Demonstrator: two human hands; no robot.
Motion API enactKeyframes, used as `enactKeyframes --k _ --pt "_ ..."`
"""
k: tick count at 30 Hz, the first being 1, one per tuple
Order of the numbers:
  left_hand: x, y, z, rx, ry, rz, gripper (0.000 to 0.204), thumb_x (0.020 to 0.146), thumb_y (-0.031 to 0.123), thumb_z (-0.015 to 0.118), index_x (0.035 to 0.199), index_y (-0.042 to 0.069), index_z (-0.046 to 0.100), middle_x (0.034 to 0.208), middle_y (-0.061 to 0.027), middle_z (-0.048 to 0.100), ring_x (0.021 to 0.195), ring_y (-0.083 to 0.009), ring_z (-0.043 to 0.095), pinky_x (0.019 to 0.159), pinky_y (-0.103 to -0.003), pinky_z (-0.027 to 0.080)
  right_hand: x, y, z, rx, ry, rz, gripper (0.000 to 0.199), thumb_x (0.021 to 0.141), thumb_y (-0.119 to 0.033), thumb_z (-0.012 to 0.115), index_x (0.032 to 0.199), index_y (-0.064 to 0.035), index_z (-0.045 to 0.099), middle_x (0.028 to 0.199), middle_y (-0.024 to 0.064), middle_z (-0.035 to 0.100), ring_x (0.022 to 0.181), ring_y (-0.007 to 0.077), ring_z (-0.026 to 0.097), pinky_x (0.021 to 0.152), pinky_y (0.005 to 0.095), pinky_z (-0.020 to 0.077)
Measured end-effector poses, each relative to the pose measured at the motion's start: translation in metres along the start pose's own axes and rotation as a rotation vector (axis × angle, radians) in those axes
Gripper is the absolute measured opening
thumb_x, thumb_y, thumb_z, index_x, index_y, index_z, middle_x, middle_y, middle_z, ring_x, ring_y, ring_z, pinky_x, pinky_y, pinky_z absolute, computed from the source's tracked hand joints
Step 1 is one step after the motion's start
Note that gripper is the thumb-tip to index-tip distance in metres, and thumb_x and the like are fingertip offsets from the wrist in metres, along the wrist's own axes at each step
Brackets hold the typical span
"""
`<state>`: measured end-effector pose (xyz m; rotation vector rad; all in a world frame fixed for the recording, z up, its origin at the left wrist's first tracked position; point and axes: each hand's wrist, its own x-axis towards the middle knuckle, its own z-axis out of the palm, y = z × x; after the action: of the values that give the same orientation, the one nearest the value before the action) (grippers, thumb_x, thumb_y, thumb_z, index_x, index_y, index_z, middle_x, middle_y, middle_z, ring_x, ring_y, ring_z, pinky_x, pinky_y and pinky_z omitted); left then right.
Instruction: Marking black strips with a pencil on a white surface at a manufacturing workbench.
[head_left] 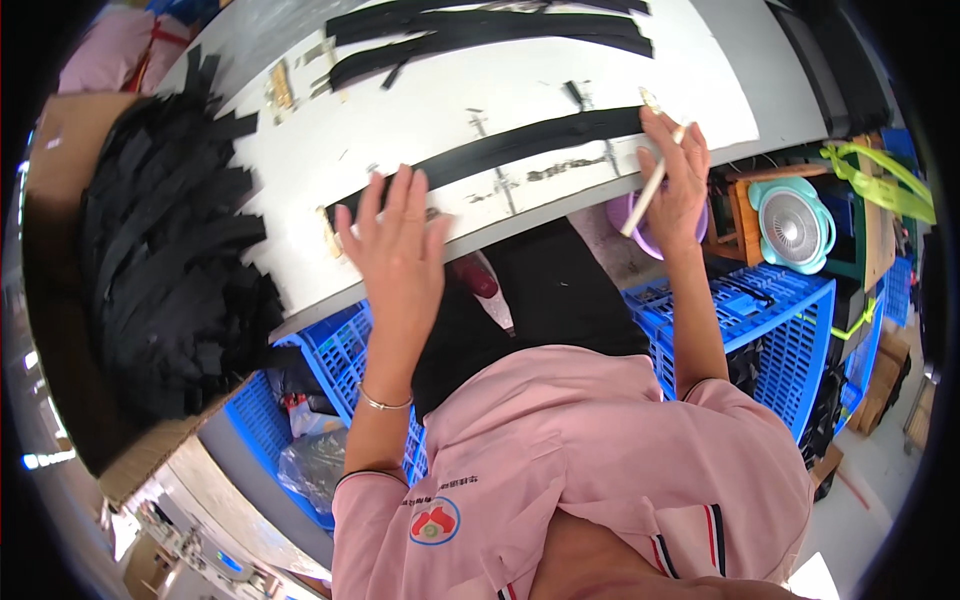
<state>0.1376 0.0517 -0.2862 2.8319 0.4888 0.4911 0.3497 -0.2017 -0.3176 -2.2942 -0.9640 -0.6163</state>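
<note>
One black fabric strip (520, 147) lies straight across the white table top in front of me. Over its left end my left hand (395, 235) rests with spread fingers, the fingertips on or just above the strip. My right hand (677, 185) is at the strip's right end, fingertips touching the table there. A slim white pen-like stick (650, 195) is held between its fingers and slants down toward me; its exact kind I cannot make out. Dark marks and pale tape patches (333, 232) show on the table around the strip's ends.
More black strips (490, 35) lie at the table's far side. On the left stands a cardboard box (65, 190) heaped with black strips (170, 250). Blue plastic crates (790, 350), a purple tub (622, 212) and a small teal fan (793, 226) are below and right of the table edge.
</note>
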Motion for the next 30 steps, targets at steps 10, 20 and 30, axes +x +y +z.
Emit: enactKeyframes --k 10,20,30 --pt "-0.034 -0.016 -0.008 -0.047 0.031 -0.178 0.062 0.096 0.034 0.071 0.149 0.007 0.054 0.155 -0.0109 0.051 0.149 -0.0293 0.040 0.121 -0.064 0.003 -0.002 0.006 0.001 -0.051 0.015 -0.070 0.025 0.099 -0.011 0.066 0.123 -0.0074 0.068 0.130 0.0044 0.072 0.125 0.0248 0.064 0.119 0.0470 0.0358" --pt "-0.043 -0.018 -0.005 -0.110 0.111 -0.213 0.060 0.094 0.036 0.073 0.145 0.007 0.058 0.148 -0.0076 0.057 0.146 -0.0319 0.042 0.119 -0.060 0.011 0.010 -0.014 -0.004 -0.131 0.015 -0.008 0.028 0.103 -0.012 0.062 0.130 -0.0141 0.066 0.122 0.0049 0.074 0.116 0.0236 0.068 0.121 0.0483 0.0325" --pt "-0.046 -0.019 0.000 -0.065 0.152 -0.221 0.058 0.094 0.037 0.073 0.142 0.008 0.061 0.148 -0.0064 0.057 0.148 -0.0319 0.039 0.120 -0.061 0.008 0.061 -0.171 0.029 0.959 -0.417 0.323 0.026 0.105 -0.020 0.061 0.118 -0.0018 0.074 0.091 0.0050 0.073 0.081 0.0062 0.064 0.067 0.0205 0.0477"
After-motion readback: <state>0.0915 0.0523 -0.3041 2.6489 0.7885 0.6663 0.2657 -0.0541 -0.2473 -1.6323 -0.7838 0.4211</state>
